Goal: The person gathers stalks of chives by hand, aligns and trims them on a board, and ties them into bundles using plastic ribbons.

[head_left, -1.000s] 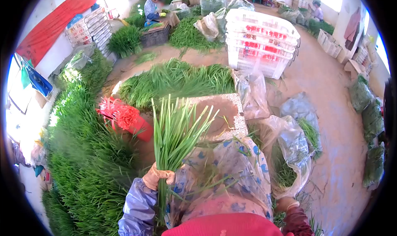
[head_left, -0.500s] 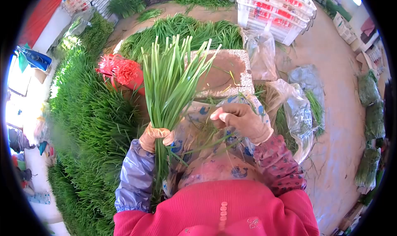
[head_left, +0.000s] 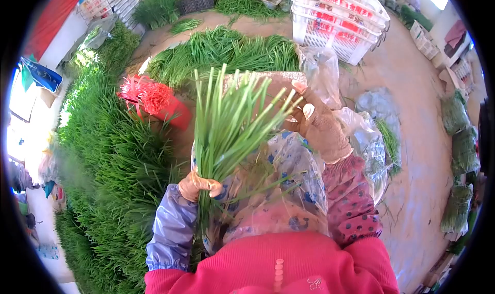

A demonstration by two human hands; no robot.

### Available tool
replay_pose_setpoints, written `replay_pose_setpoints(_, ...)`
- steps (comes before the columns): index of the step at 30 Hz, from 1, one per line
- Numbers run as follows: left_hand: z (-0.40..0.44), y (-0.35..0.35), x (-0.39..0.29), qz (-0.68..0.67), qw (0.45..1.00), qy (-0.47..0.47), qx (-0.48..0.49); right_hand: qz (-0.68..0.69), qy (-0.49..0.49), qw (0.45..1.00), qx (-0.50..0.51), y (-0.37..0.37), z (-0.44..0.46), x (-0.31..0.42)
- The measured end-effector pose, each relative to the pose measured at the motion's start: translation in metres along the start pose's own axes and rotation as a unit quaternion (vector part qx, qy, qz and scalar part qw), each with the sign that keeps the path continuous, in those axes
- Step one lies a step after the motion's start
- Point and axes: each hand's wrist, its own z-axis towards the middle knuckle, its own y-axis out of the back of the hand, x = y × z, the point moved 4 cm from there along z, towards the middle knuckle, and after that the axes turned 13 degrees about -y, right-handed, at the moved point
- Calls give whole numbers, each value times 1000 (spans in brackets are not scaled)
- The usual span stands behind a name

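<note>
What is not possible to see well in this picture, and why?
All in the head view:
Lower end of the green bunch: hidden near the pink sweater.
Whether the right hand touches the bunch: they overlap.
Much of the tray: behind bunch and hand.
Top of the red banner: cut off by the upper edge.

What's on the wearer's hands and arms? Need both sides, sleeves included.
Left hand: what looks like a thin tan glove; shiny lilac-blue oversleeve, gathered near the elbow.
Right hand: apparent brown glove with a pale wrist edge; dark pink oversleeve with dark dots.
Above both, bright pink sweater sleeves. Fingertip coverage unclear.
</note>
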Motion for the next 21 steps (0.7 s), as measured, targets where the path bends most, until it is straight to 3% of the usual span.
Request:
replay_pose_setpoints(4, -1, -13, -1, -55, 998, 15, 27, 25, 12, 997, -71, 18, 4, -31)
replay_pose_setpoints(7, 1, -10, -2, -35, 999, 9, 26, 231, -94, 963, -102, 27, 6, -66)
replay_pose_setpoints(8, -2, -7, -1, 43, 998, 23, 31, 291, -132, 939, -127, 27, 6, -75)
replay_pose_setpoints(10, -7, -3, 5, 195, 978, 58, 46, 332, -87, 938, 46, 11, 20, -86)
replay_pose_setpoints(11, -7, -15, 2, 330, 933, 135, 41, 350, -62, 926, 127, 8, 25, -93)
replay_pose_setpoints(12, -13, -23, 12, 322, 933, 152, 49, 368, -38, 907, 201, 7, 23, -103)
replay_pose_setpoints(13, -13, -33, 11, 464, 883, 3, 74, 378, -22, 896, 230, 13, 23, -112)
replay_pose_setpoints(14, -15, -47, 8, 583, 792, -151, 96, 388, -6, 884, 260, 19, 23, -121)
replay_pose_setpoints(16, -27, -61, 23, 609, 786, -65, 83, 338, -116, 931, 75, 44, 24, -157)
replay_pose_setpoints(17, -29, -60, 34, 641, 761, -81, 61, 343, -121, 929, 66, 47, 21, -158)
replay_pose_setpoints(19, -37, -60, 48, 697, 711, -84, 40, 164, -99, 981, 18, 44, 9, -148)
replay_pose_setpoints(20, -39, -63, 52, 694, 715, -78, 41, 103, -94, 990, 0, 39, 2, -142)
replay_pose_setpoints(21, -39, -68, 53, 695, 712, -80, 60, 224, -122, 967, 18, 29, -1, -134)
